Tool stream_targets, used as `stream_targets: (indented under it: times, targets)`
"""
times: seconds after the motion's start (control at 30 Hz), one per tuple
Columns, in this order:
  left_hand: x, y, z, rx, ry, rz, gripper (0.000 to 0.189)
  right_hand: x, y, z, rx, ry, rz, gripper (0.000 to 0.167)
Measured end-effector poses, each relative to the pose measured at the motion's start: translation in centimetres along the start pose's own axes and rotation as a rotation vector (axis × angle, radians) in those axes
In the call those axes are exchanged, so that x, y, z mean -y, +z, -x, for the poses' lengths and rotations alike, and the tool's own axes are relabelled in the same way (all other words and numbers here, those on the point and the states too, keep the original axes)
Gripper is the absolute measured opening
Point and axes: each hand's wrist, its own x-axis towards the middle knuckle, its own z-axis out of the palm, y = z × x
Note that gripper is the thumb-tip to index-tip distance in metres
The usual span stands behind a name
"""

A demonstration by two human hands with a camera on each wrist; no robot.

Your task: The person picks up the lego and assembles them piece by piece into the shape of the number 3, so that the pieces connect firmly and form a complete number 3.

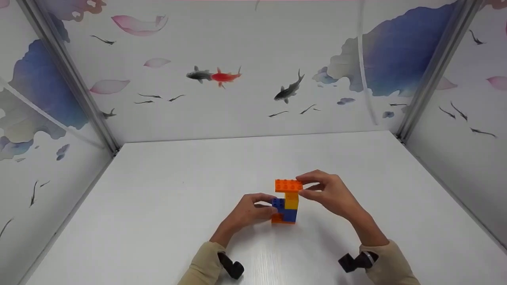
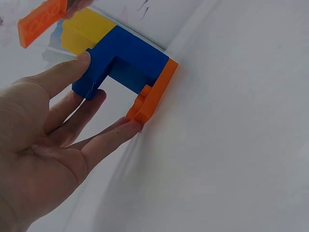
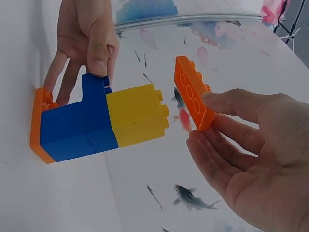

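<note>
A small stack of toy building bricks stands on the table, made of an orange base plate point(image 3: 37, 128), blue bricks point(image 3: 70, 131) and a yellow brick point(image 3: 135, 116) on top. My left hand point(image 1: 250, 211) holds it from the left, its thumb and fingers pinching the jutting upper blue brick and other fingertips at the base plate. Between the thumb and fingers of my right hand point(image 1: 330, 194) is a flat orange brick point(image 1: 287, 185), gripped by its right end. In the right wrist view a gap separates this brick from the yellow brick's studs; its hollow underside faces them.
The white table point(image 1: 158, 206) is enclosed by white panels point(image 1: 245, 118) printed with fish, petals and blue shapes. Metal posts point(image 1: 439, 71) stand at the back corners. A black wrist camera point(image 1: 231, 267) sits on each sleeve.
</note>
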Motion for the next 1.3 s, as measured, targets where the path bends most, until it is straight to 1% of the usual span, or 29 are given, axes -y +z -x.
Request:
stream_targets:
  times: [0.2,0.37,0.53,0.73,0.8,0.97,1.17,1.3]
  targets:
    - [-0.1,0.2,0.1,-0.008,-0.013,-0.009,0.046,-0.5,0.5,-0.1,0.006,0.011,-0.004,0.032]
    - [-0.1,0.2,0.2,-0.014,-0.015,-0.018,0.047,-1.0,0.7,-0.3,0.03,0.013,-0.007,0.032]
    - [-0.1,0.1,0.2,-0.013,-0.002,-0.017,0.049,-1.1,0.8,-0.4,0.064,-0.02,-0.001,0.031]
    - [-0.1,0.0,0.2,-0.008,0.009,-0.015,0.047,-1.2,0.9,-0.4,0.079,-0.037,0.026,0.029]
    - [-0.1,0.0,0.1,-0.005,0.013,-0.007,0.047,-1.2,0.8,-0.4,0.084,-0.04,0.019,0.029]
    - [-0.1,0.0,0.1,-0.002,0.012,0.01,0.049,-1.4,0.8,-0.4,0.096,-0.015,0.002,0.03]
    - [-0.1,0.0,0.2,-0.011,0.007,-0.004,0.049,-1.5,0.8,-0.4,0.093,-0.013,0.003,0.031]
    - [-0.1,-0.1,0.2,-0.014,-0.001,0.017,0.05,-1.7,0.7,-0.5,0.097,-0.007,-0.026,0.032]
